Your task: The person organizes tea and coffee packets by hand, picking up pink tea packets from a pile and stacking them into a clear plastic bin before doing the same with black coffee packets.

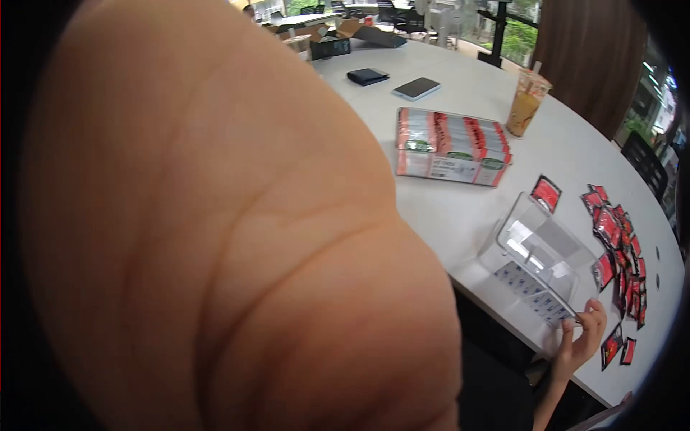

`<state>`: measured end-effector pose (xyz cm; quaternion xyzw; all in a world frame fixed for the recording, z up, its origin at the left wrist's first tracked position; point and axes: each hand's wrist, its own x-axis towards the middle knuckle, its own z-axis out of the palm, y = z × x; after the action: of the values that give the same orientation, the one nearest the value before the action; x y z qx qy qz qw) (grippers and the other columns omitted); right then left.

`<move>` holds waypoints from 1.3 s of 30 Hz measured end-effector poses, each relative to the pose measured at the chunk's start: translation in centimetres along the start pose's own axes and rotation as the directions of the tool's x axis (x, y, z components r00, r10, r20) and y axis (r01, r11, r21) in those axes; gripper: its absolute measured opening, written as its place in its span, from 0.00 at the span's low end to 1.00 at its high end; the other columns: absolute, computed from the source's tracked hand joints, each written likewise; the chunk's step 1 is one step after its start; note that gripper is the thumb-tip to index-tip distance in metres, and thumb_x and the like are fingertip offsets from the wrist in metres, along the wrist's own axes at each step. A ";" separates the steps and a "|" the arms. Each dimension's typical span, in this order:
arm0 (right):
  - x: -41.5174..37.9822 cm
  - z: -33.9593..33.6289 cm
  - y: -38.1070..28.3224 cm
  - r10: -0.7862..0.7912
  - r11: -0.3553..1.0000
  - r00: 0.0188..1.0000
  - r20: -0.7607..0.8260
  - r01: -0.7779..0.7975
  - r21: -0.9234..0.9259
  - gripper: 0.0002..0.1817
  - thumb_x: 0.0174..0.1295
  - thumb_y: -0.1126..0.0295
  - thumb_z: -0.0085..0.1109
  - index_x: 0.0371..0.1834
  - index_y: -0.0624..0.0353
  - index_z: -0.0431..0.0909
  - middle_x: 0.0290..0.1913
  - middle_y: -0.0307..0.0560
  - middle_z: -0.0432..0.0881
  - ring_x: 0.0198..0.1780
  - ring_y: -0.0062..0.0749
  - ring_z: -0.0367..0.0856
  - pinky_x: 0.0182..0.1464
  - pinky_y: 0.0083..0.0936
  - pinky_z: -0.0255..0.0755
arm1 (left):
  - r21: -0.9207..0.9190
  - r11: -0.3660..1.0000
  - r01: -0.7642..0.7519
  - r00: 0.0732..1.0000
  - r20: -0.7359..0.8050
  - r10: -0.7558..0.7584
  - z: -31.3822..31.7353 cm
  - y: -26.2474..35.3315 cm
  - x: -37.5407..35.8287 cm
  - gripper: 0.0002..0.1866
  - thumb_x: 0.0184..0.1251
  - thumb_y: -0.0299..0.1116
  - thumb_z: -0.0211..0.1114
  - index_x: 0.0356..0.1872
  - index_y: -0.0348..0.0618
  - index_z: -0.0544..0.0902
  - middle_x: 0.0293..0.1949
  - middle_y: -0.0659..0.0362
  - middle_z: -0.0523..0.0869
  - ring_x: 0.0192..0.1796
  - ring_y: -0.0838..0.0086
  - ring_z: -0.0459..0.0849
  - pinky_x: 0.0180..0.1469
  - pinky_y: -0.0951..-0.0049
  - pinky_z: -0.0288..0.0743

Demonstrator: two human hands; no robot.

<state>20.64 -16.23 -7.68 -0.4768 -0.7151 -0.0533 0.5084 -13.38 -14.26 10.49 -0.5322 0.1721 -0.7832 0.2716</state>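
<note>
My left hand (237,215) is right in front of the camera and fills the left half of the head view. Only the palm and wrist creases show; its fingers are out of sight. At lower right, my right hand (586,334) pinches the near corner of a clear plastic box (503,248). The box rests tilted at the table's edge, with a blue-and-white patterned strip on one side. Just beyond my right hand lie many small red-and-black packets (611,226) in a loose pile. One red packet (546,192) sits behind the box.
A clear case packed with red-and-silver packets (453,147) stands on the white table (460,237). Behind it lie a phone (417,88) and a dark wallet (368,76). An iced drink cup (528,104) stands at the right, and open cardboard boxes (330,47) at the far end.
</note>
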 end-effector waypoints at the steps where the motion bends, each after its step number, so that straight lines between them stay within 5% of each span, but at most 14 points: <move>1: 0.1 0.1 -0.3 0.011 1.000 1.000 0.003 -0.011 0.013 0.09 0.45 0.80 0.60 0.29 0.65 0.71 0.39 0.53 0.69 0.52 0.47 0.68 0.56 0.39 0.63 | -0.023 1.000 0.021 1.000 -0.007 -0.021 0.1 -0.3 -0.6 0.46 0.48 0.76 0.31 0.67 0.62 0.42 0.67 0.47 0.49 0.67 0.50 0.52 0.64 0.45 0.49; 12: 1.7 0.4 -1.1 0.013 0.998 0.999 0.034 -0.015 0.059 0.11 0.39 0.80 0.63 0.29 0.63 0.75 0.31 0.48 0.71 0.47 0.44 0.73 0.48 0.32 0.66 | -0.348 0.919 0.184 0.977 -0.039 -0.211 5.2 -2.6 -7.5 0.44 0.51 0.74 0.30 0.67 0.62 0.42 0.66 0.45 0.50 0.66 0.49 0.54 0.64 0.45 0.50; 14: 1.6 0.4 -0.7 0.006 0.999 1.000 0.028 -0.007 0.047 0.12 0.39 0.80 0.64 0.30 0.63 0.75 0.31 0.48 0.71 0.47 0.44 0.73 0.47 0.31 0.66 | -0.012 0.965 0.263 0.961 0.088 -0.261 6.1 -2.9 -10.3 0.40 0.57 0.69 0.29 0.67 0.59 0.42 0.65 0.42 0.51 0.63 0.46 0.59 0.63 0.45 0.54; 16: 1.8 0.3 -1.1 -0.005 0.999 1.000 0.027 0.004 0.038 0.13 0.39 0.80 0.64 0.31 0.63 0.75 0.32 0.48 0.71 0.46 0.43 0.73 0.46 0.31 0.66 | 0.103 0.973 0.207 0.701 0.678 -0.221 3.6 -4.8 -11.6 0.45 0.59 0.66 0.39 0.62 0.33 0.52 0.60 0.40 0.62 0.57 0.50 0.70 0.60 0.52 0.62; 17: 1.8 0.3 -1.3 -0.011 1.000 1.000 0.026 0.010 0.013 0.13 0.39 0.80 0.65 0.31 0.63 0.76 0.32 0.48 0.71 0.46 0.44 0.73 0.45 0.31 0.66 | 0.127 0.938 0.323 0.693 0.643 -0.326 4.2 -4.9 -13.6 0.43 0.58 0.65 0.43 0.56 0.27 0.62 0.55 0.42 0.68 0.57 0.54 0.70 0.58 0.58 0.64; 18: 1.9 0.3 -1.5 -0.017 1.000 1.000 0.025 0.017 -0.011 0.13 0.38 0.79 0.65 0.31 0.63 0.76 0.32 0.48 0.71 0.46 0.44 0.73 0.45 0.30 0.66 | 0.037 0.891 0.452 0.698 0.607 -0.379 4.7 -4.6 -14.9 0.28 0.56 0.46 0.61 0.51 0.34 0.69 0.53 0.45 0.72 0.55 0.56 0.72 0.55 0.65 0.65; 23: 0.6 2.1 -2.7 -0.226 0.933 0.971 -0.074 0.194 -0.304 0.23 0.39 0.76 0.67 0.43 0.63 0.72 0.35 0.49 0.74 0.37 0.44 0.74 0.38 0.33 0.65 | 0.272 0.868 0.416 0.493 0.734 -0.467 4.1 -3.2 -15.4 0.32 0.55 0.42 0.63 0.55 0.31 0.65 0.54 0.43 0.70 0.55 0.55 0.71 0.54 0.63 0.66; 24: 0.6 2.6 -3.8 -0.319 0.927 0.946 -0.064 0.298 -0.226 0.24 0.40 0.74 0.68 0.43 0.65 0.71 0.37 0.52 0.75 0.36 0.45 0.75 0.36 0.33 0.66 | 0.267 0.867 0.421 0.490 0.737 -0.465 4.2 -2.7 -15.6 0.32 0.55 0.42 0.63 0.55 0.31 0.65 0.54 0.43 0.70 0.55 0.55 0.71 0.54 0.63 0.66; 26: 1.2 3.1 -5.9 -0.442 0.892 0.897 0.024 0.436 0.119 0.23 0.41 0.71 0.66 0.45 0.58 0.74 0.46 0.65 0.74 0.44 0.48 0.78 0.37 0.30 0.76 | 0.446 0.591 0.672 0.242 0.622 -0.745 4.4 -1.2 -16.1 0.39 0.56 0.44 0.62 0.60 0.29 0.54 0.55 0.38 0.67 0.56 0.50 0.70 0.56 0.61 0.64; 30: 3.4 2.5 -7.2 -0.698 0.663 0.678 0.232 0.489 0.566 0.22 0.45 0.67 0.67 0.45 0.55 0.72 0.50 0.64 0.71 0.47 0.53 0.77 0.42 0.33 0.76 | 0.556 0.637 0.534 0.030 0.741 -0.671 3.7 0.5 -17.5 0.43 0.59 0.44 0.58 0.65 0.36 0.42 0.61 0.37 0.59 0.61 0.51 0.65 0.60 0.59 0.59; 32: 4.6 1.3 -6.9 -0.684 0.690 0.706 0.182 0.546 0.475 0.19 0.45 0.69 0.64 0.43 0.55 0.75 0.50 0.62 0.73 0.47 0.48 0.77 0.41 0.29 0.76 | 0.634 0.315 0.707 -0.387 0.719 -0.578 3.6 0.6 -16.6 0.43 0.60 0.44 0.58 0.65 0.36 0.41 0.61 0.34 0.57 0.60 0.51 0.67 0.57 0.61 0.63; 34: 5.3 0.0 -5.2 -0.565 0.802 0.812 0.145 0.499 0.329 0.21 0.41 0.72 0.64 0.44 0.56 0.77 0.49 0.59 0.74 0.46 0.43 0.78 0.41 0.27 0.76 | 0.605 0.186 0.774 -0.454 0.735 -0.504 3.8 -0.8 -16.8 0.40 0.60 0.41 0.58 0.65 0.36 0.46 0.59 0.37 0.63 0.56 0.57 0.72 0.54 0.67 0.67; 36: 7.6 -1.3 -2.4 -0.398 0.917 0.894 0.208 0.393 0.066 0.22 0.40 0.73 0.64 0.45 0.58 0.77 0.48 0.53 0.76 0.45 0.40 0.78 0.39 0.25 0.74 | 0.690 0.130 0.712 -0.669 0.723 -0.173 4.8 -3.0 -16.8 0.34 0.59 0.36 0.58 0.63 0.36 0.54 0.56 0.43 0.70 0.56 0.67 0.73 0.56 0.74 0.65; 39: 11.6 0.7 4.2 -0.185 0.979 0.981 -0.056 0.189 0.073 0.12 0.52 0.79 0.55 0.41 0.63 0.76 0.41 0.51 0.79 0.38 0.34 0.79 0.37 0.22 0.73 | 0.491 -0.094 0.866 -0.500 0.842 -0.203 4.8 -4.6 -20.8 0.30 0.58 0.34 0.59 0.61 0.37 0.60 0.54 0.50 0.74 0.56 0.75 0.72 0.57 0.79 0.63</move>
<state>22.94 -6.31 -0.69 -0.3857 -0.7456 -0.0847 0.5368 -4.12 2.13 -0.50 -0.8355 -0.1994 -0.1519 -0.4889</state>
